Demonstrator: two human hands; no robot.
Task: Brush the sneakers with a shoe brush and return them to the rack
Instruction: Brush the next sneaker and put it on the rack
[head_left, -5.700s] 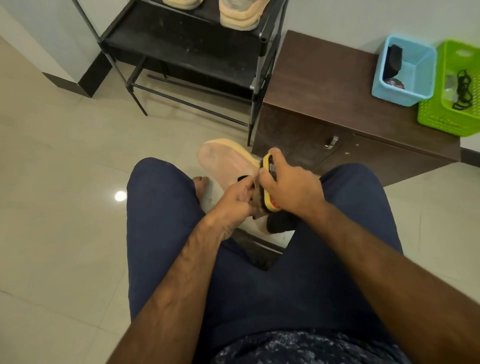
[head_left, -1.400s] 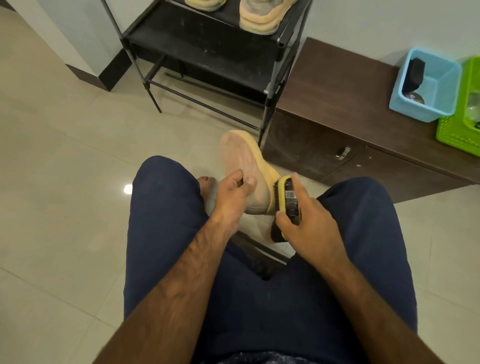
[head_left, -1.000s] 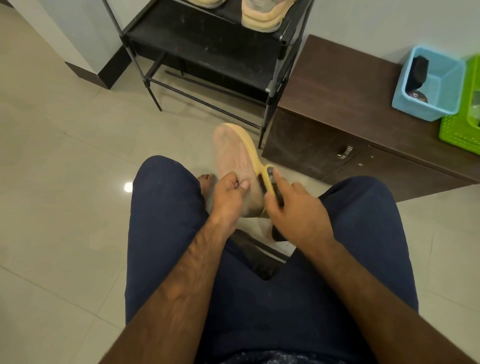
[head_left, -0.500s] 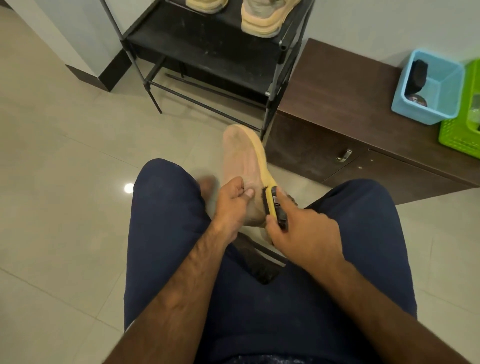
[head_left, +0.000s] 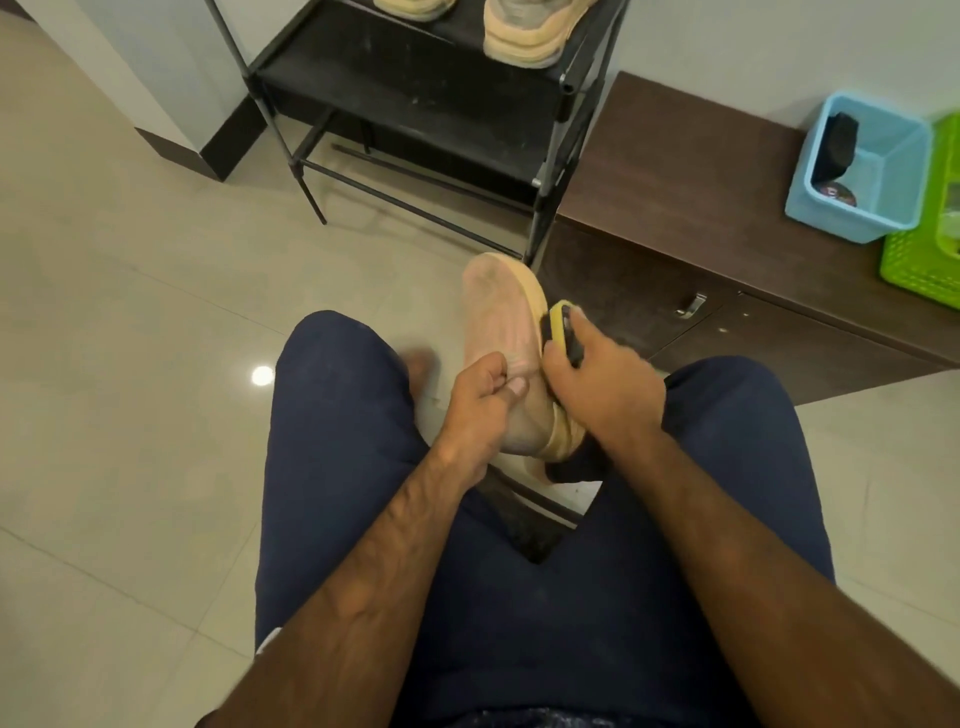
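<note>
Nearby, sneaker (head_left: 524, 36) on rack (head_left: 415, 98), black object (head_left: 839, 145) in blue basket (head_left: 831, 218).

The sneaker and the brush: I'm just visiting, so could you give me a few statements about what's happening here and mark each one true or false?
1. The right hand holds the brush against the side of the sneaker. True.
2. The left hand is empty. False: it grips the sneaker being brushed.
3. The sneaker being brushed sits on the rack. False: it is held up in front of the rack, and only other shoes sit on a shelf.
4. A blue basket stands on top of the brown cabinet. True.
</note>
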